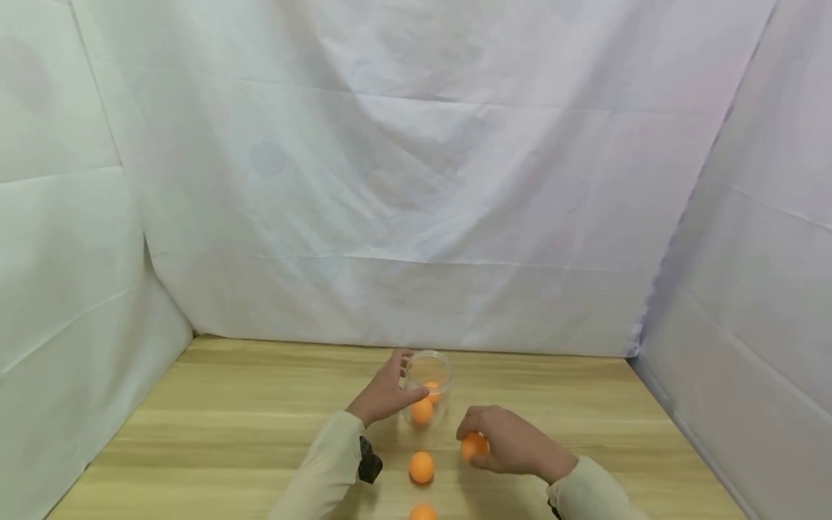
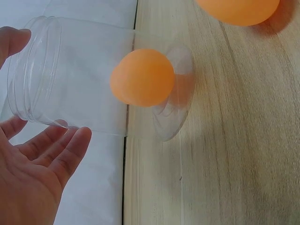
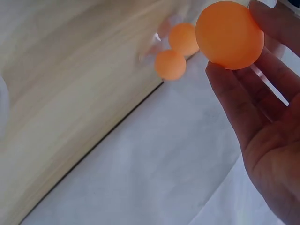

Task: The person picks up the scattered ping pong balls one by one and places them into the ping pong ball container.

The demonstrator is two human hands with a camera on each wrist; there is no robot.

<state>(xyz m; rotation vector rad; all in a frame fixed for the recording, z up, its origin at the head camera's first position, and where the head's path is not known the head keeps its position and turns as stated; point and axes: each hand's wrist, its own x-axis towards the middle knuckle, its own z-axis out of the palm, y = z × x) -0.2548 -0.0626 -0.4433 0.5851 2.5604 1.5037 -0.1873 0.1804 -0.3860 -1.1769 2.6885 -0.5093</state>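
Note:
A clear plastic jar [image 1: 430, 372] stands upright on the wooden table [image 1: 227, 404], and my left hand [image 1: 390, 393] holds it from the left side. The left wrist view shows the thumb and fingers [image 2: 61, 150] on either side of the jar's [image 2: 70, 79] neck, with an orange ball [image 2: 142, 77] at its bottom. A second ball [image 1: 432, 392] shows at the jar; I cannot tell whether it is inside. To the right of the jar, my right hand [image 1: 500, 440] pinches another orange ball [image 3: 229, 33] in its fingertips, just above the table.
Two loose orange balls lie on the table in a line towards me, one [image 1: 421, 467] between my forearms and one [image 1: 422, 513] at the frame's bottom edge. White cloth walls [image 1: 416, 217] close the table at the back and on both sides.

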